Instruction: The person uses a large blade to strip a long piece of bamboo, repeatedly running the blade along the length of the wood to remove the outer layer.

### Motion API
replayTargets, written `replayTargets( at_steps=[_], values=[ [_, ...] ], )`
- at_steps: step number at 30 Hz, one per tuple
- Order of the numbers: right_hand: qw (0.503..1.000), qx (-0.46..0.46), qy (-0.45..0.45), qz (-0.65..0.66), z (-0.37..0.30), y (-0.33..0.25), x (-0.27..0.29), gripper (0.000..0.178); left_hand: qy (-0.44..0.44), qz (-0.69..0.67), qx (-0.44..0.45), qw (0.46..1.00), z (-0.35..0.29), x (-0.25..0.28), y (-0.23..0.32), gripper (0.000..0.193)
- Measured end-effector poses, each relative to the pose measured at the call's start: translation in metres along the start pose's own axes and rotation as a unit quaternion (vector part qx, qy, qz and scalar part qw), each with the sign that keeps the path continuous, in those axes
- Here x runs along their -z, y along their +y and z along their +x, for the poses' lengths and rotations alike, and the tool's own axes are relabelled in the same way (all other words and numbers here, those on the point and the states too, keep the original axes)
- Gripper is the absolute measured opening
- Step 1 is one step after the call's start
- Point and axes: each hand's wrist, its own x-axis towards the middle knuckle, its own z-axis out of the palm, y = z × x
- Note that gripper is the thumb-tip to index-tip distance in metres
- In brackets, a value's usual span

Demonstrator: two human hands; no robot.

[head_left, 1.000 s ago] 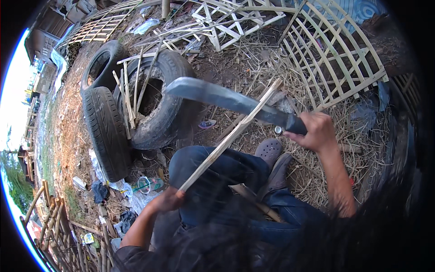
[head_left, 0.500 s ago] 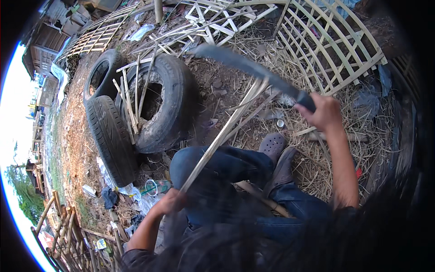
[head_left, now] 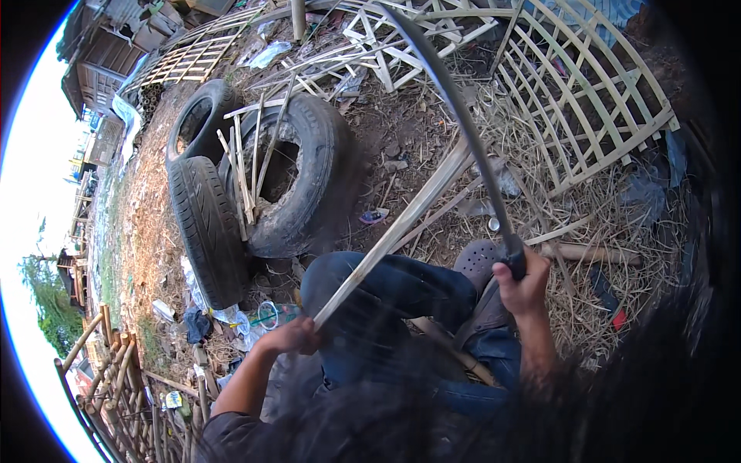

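Note:
My left hand (head_left: 292,338) is closed round the lower end of a pale split bamboo strip (head_left: 390,239). The strip slants up and away to the right, across my bent knee (head_left: 340,279). In my right hand (head_left: 526,288) is the dark handle of a machete, fingers wrapped round it. Its long curved blade (head_left: 465,119) stands nearly upright, tip at the top of the view. The blade passes close by the strip's far end; whether they touch I cannot tell.
Worn tyres (head_left: 324,147) lie at the left, thin bamboo sticks (head_left: 253,166) resting against one. Woven bamboo lattice (head_left: 594,100) stands at the far right. A round pole (head_left: 594,254) lies on straw beyond my feet. Bamboo poles (head_left: 116,378) are stacked at the near left.
My right hand has come inward and lower, and the machete has swung from lying slantwise to nearly upright. My left hand still grips the strip, almost in the same place.

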Motion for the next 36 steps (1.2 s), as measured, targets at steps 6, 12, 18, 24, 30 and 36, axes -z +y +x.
replayTargets(
  at_steps=[6, 12, 18, 24, 30, 36],
  values=[
    [0.978, 0.179, -0.051, -0.095, 0.005, -0.008, -0.052, 0.056, 0.049, -0.054, 0.081, 0.994, -0.007, -0.013, 0.037, 0.073],
    [0.947, 0.246, -0.11, -0.172, 0.029, 0.014, -0.054, 0.058, 0.088, 0.051, 0.042, 0.994, -0.006, -0.017, 0.042, 0.072],
    [0.894, 0.35, -0.133, -0.245, 0.076, 0.027, -0.043, 0.061, -0.041, -0.087, 0.039, 0.995, -0.008, -0.012, 0.051, 0.071],
    [0.865, 0.394, -0.15, -0.271, 0.101, 0.041, -0.012, 0.058, -0.065, -0.134, 0.009, 0.989, -0.006, -0.011, 0.055, 0.071],
    [0.851, 0.416, -0.152, -0.282, 0.111, 0.042, 0.003, 0.06, -0.053, -0.132, -0.019, 0.99, -0.007, -0.009, 0.043, 0.071],
    [0.839, 0.41, -0.17, -0.315, 0.111, 0.031, 0.028, 0.061, -0.07, -0.095, 0.01, 0.993, -0.003, 0.0, 0.025, 0.056]
  ],
)
